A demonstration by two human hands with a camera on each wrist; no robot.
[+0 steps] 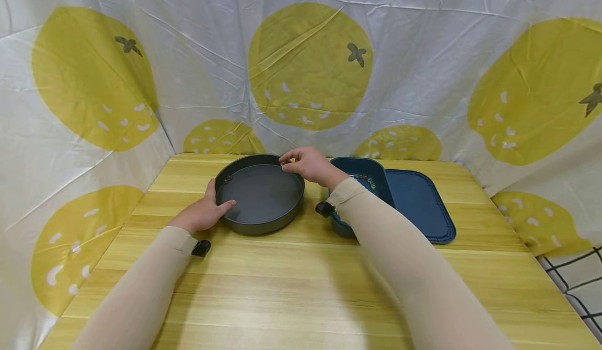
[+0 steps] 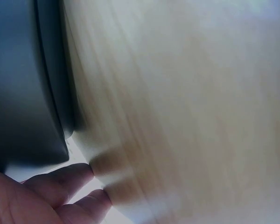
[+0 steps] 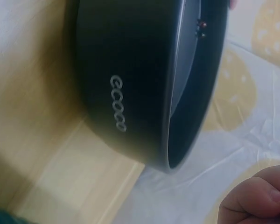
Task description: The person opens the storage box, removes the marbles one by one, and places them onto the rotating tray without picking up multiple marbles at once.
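A round dark grey pan (image 1: 263,193) stands on the table, marked "ecoco" on its side in the right wrist view. My left hand (image 1: 202,211) holds its left edge, thumb over the rim and fingers along the outer wall. Above the far right rim, my right hand (image 1: 308,164) pinches a small marble (image 1: 283,163), mostly hidden by the fingertips. A few small dark marbles (image 1: 227,179) lie inside the pan at its left wall; they also show as specks (image 3: 201,29) in the right wrist view. Several coloured marbles (image 1: 373,186) lie in the blue box (image 1: 339,228), partly behind my right forearm.
A flat blue lid (image 1: 418,203) lies to the right of the box, close against it. White cloth with yellow fruit prints (image 1: 310,68) hangs behind the wooden table (image 1: 263,287) and at both sides. Black grid wire (image 1: 574,284) shows at the far right.
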